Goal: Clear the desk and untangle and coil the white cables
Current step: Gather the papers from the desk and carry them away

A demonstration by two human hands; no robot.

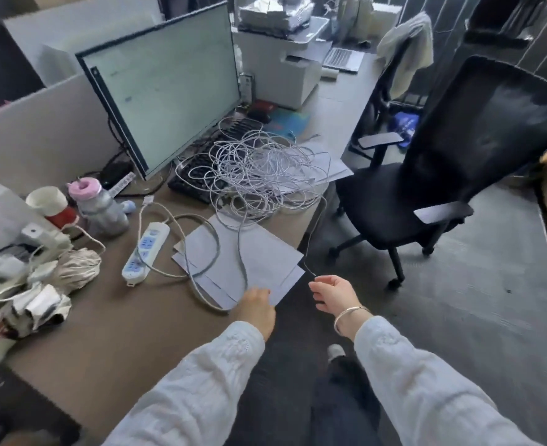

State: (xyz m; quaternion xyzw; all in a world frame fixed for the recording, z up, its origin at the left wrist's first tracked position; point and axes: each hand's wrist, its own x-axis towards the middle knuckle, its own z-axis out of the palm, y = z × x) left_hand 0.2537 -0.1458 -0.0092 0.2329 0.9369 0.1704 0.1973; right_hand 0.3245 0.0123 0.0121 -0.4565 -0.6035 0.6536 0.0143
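Note:
A big tangle of thin white cables point(259, 175) lies on the black keyboard point(195, 178) and on papers in front of the monitor. One strand runs off the desk edge down to my right hand point(331, 291), which pinches its end just beyond the desk's front edge. My left hand point(257, 309) rests on the near corner of the white paper sheets point(249, 262), fingers curled over the sheets' edge; a thicker grey-white cable point(201, 252) loops across them. A white power strip point(145, 249) lies to the left of the sheets.
A monitor point(166, 88) stands behind the tangle. At the left lie a bottle with a pink lid point(100, 204), a cup point(48, 202), a ball of string point(76, 267) and chargers. A black office chair point(458, 156) stands right of the desk. A printer point(281, 62) sits at the back.

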